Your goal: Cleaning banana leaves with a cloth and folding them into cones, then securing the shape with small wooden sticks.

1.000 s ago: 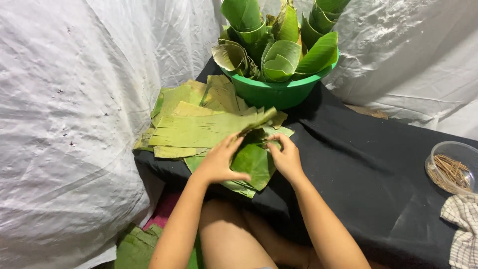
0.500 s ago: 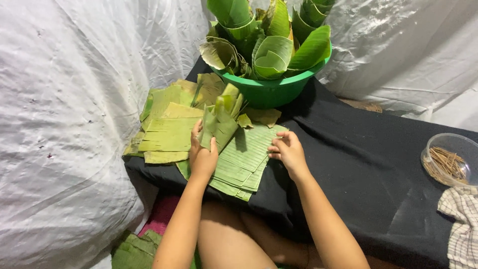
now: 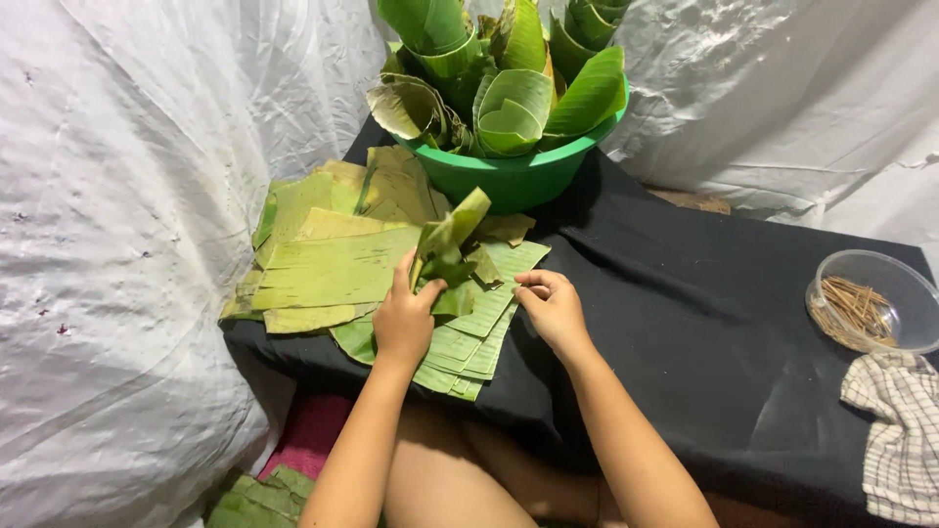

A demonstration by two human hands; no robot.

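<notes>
Left hand [image 3: 403,315] curled around a folded strip of green banana leaf [image 3: 448,244], fingers closed on its lower part, the strip standing up and tilted to the right above the pile. Right hand [image 3: 551,305] just beside, knuckles up, fingers bent inward with the tips pressed down on a flat stack of pale green rectangular leaf pieces [image 3: 479,323]; grasping nothing that can be made out, only touching the top sheet. Flat stack lying at the near edge of a low table draped in black cloth [image 3: 675,323], partly overhanging toward the lap. To the left, touching the stack, a broader heap of yellowish-green cut leaf sheets [image 3: 328,254] spread against the white crinkled plastic sheeting [image 3: 127,244]. Behind, near the hands, a round green plastic basin [image 3: 514,176] filled with upright rolled leaf cones [image 3: 509,108]. Well apart on the right, a clear round bowl of thin brown sticks [image 3: 866,303], and just below it a white checked cloth [image 3: 895,435]. More green leaf scraps [image 3: 249,494] down on the floor at lower left
</notes>
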